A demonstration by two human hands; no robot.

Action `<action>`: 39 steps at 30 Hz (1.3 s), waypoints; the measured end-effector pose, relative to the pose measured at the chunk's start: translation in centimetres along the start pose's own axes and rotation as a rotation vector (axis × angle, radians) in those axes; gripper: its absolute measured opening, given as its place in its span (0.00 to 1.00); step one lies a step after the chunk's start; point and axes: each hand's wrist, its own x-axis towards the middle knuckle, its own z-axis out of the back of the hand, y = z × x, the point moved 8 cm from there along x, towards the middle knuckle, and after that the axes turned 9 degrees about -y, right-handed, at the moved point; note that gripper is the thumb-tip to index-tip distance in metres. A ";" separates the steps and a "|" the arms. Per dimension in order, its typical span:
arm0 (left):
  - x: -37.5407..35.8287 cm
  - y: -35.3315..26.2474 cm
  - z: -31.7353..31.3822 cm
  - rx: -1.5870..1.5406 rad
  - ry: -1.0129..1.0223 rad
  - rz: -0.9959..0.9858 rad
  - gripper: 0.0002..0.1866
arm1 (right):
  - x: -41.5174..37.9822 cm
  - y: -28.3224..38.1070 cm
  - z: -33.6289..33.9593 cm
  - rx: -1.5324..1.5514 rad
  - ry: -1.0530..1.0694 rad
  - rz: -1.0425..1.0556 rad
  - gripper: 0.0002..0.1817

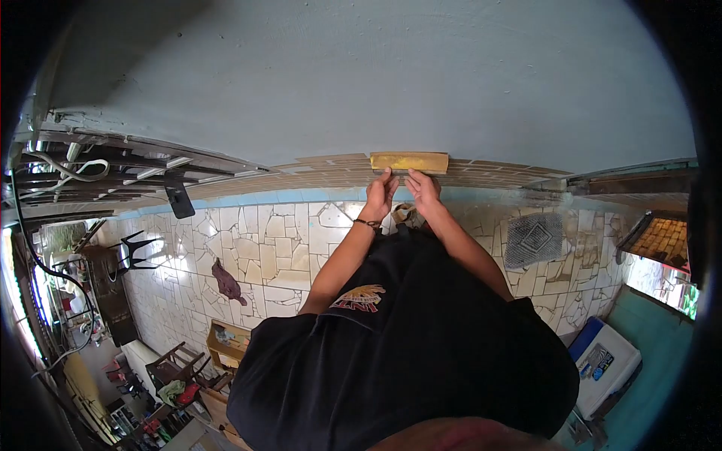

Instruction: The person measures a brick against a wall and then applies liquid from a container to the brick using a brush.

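A tan rectangular strip with a yellow patch along its face point(410, 162) is held up against the wall, at the top of a band of tan brick-patterned covering point(323, 170). My left hand point(380, 192) has its thumb and fingertips at the strip's lower edge, left of the middle. Close beside it, my right hand point(423, 188) grips the same edge, thumb up against the strip. The two hands are a short gap apart. A dark bracelet circles my left wrist.
Bare grey wall point(376, 83) rises above the band. Slatted shutters point(135, 169) and a hanging dark phone-like object point(180, 200) are at left. On the stone-patterned floor point(278, 248) lie a purple cloth point(226, 281) and a grey mat point(535, 240). A white cooler point(606, 364) stands at lower right.
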 end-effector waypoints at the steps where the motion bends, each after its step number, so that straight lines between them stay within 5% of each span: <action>1: 0.1 0.0 0.0 0.000 0.001 -0.002 0.19 | 0.1 0.0 0.0 0.001 0.002 0.006 0.24; 18: -0.3 0.0 -0.1 -0.009 -0.016 0.006 0.16 | 0.5 -0.1 0.4 0.000 -0.046 0.044 0.23; 21: 0.0 0.1 -0.1 0.045 0.022 0.012 0.31 | 0.7 -0.2 0.4 0.003 -0.045 0.038 0.23; 24: -0.2 0.0 -0.1 -0.019 -0.013 0.021 0.16 | 0.5 0.0 0.4 -0.008 -0.060 0.052 0.23; 30: -0.2 -0.2 -0.2 -0.023 -0.022 0.017 0.20 | 0.0 0.7 1.5 0.096 -0.047 0.035 0.27; 36: -0.1 -0.2 -0.1 -0.006 -0.032 -0.017 0.21 | 0.4 1.0 1.7 0.110 -0.054 0.096 0.18; 39: 0.0 -0.2 -0.3 -0.014 -0.030 -0.023 0.21 | 0.4 1.3 1.6 0.073 -0.048 0.127 0.24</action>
